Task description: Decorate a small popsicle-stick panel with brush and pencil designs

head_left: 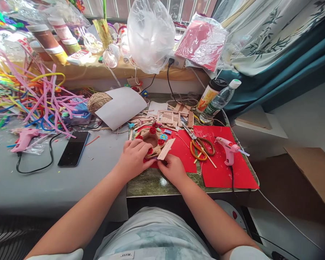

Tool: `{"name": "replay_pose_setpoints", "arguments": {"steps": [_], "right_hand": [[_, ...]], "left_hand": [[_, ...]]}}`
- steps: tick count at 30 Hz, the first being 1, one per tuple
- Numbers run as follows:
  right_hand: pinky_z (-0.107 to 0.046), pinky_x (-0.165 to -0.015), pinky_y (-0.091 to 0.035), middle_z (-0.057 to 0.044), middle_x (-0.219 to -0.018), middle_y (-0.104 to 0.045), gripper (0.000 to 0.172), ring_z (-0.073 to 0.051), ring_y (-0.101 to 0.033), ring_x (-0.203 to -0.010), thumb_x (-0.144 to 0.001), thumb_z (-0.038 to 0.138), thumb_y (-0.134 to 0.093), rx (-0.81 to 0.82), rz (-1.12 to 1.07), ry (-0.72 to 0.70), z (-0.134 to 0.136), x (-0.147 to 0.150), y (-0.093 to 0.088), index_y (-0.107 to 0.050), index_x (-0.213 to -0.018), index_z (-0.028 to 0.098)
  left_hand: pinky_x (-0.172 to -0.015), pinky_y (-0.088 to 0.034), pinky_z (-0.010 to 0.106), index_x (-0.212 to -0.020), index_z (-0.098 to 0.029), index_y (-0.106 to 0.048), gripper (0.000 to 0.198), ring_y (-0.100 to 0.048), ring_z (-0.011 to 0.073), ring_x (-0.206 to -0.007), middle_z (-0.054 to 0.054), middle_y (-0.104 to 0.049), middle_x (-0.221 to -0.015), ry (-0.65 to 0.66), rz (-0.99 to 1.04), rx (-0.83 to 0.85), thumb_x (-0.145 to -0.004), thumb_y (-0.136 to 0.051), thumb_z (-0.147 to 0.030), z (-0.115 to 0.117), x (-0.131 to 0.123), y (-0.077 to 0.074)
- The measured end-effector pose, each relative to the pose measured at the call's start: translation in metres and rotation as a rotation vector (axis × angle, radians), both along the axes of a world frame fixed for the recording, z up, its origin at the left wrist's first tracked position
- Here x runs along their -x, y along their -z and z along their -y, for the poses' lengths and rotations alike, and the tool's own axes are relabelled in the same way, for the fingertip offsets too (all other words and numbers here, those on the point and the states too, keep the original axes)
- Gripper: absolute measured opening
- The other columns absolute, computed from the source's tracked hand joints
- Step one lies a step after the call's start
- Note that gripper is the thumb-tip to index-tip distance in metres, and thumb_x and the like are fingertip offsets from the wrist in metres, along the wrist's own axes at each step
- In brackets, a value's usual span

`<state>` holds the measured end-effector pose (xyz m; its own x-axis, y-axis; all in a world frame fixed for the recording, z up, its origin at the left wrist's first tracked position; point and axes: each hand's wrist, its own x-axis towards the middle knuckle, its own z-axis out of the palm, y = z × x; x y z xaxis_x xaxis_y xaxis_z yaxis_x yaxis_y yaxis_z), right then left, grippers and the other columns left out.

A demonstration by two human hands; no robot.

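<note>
A round twine-wrapped basket (151, 138) with red roses and a blue flower on its rim sits over red paper on the table. My left hand (134, 157) is closed over the near left side of the basket. At the basket's near right edge, my right hand (173, 169) has its thumb and fingers pinched together; what lies between them is too small to make out. A flat piece of joined wooden sticks (166, 149) leans at the basket's right side, just above my right hand.
Scissors (197, 141) with orange handles and a pink glue gun (229, 150) lie on red paper at right. Behind are wooden sticks (168, 117), a bottle (219, 101) and twine (97, 102). A phone (74, 148) and another glue gun (25, 139) are at left.
</note>
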<state>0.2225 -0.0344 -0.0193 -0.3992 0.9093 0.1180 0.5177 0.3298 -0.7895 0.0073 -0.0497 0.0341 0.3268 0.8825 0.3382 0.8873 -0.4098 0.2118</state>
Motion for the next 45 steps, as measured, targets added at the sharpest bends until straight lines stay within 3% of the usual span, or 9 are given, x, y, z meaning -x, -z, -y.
{"name": "replay_pose_setpoints", "arguments": {"steps": [7,13,28,39,45], "right_hand": [[-0.034,-0.084,-0.057,-0.007,-0.104,-0.082,0.02,-0.026,-0.076,-0.096,-0.094,0.015,-0.064,0.012,-0.093,-0.002,-0.002,-0.002,0.005,-0.078,-0.106,0.022],[-0.032,-0.077,-0.055,-0.007,-0.095,-0.082,0.016,-0.026,-0.076,-0.089,-0.093,0.016,-0.065,-0.001,-0.049,0.046,-0.002,0.001,0.006,-0.079,-0.099,0.023],[-0.03,-0.073,-0.054,-0.006,-0.096,-0.081,0.017,-0.023,-0.074,-0.083,-0.098,0.025,-0.065,0.013,-0.083,0.023,0.001,0.0,0.002,-0.079,-0.107,0.022],[-0.029,-0.07,-0.049,-0.007,-0.09,-0.081,0.015,-0.024,-0.074,-0.082,-0.094,0.017,-0.065,-0.029,0.01,0.057,-0.002,0.004,0.005,-0.079,-0.096,0.021],[-0.029,-0.072,-0.051,-0.007,-0.092,-0.081,0.015,-0.023,-0.074,-0.082,-0.098,0.024,-0.065,0.002,-0.075,0.07,0.0,0.004,0.0,-0.079,-0.101,0.022]], "left_hand": [[-0.1,-0.036,0.047,-0.117,-0.025,-0.064,0.034,-0.064,0.0302,-0.119,0.006,-0.078,-0.113,0.032,0.008,0.003,-0.09,-0.074,-0.042,-0.001,0.001,0.002],[-0.101,-0.036,0.047,-0.116,-0.025,-0.065,0.026,-0.065,0.0285,-0.118,0.005,-0.079,-0.111,0.023,0.027,0.011,-0.092,-0.071,-0.033,-0.002,0.001,0.004],[-0.101,-0.035,0.048,-0.141,-0.024,-0.056,0.053,-0.063,0.0304,-0.125,0.009,-0.076,-0.128,0.051,-0.027,0.048,-0.092,-0.071,-0.039,0.0,0.005,-0.003],[-0.105,-0.037,0.047,-0.144,-0.024,-0.056,0.058,-0.065,0.0312,-0.124,0.011,-0.076,-0.129,-0.008,0.04,0.069,-0.09,-0.071,-0.036,-0.005,0.004,0.009],[-0.108,-0.037,0.049,-0.149,-0.023,-0.052,0.061,-0.062,0.0321,-0.128,0.012,-0.073,-0.133,0.0,0.011,0.056,-0.092,-0.069,-0.036,0.0,0.002,-0.001]]}}
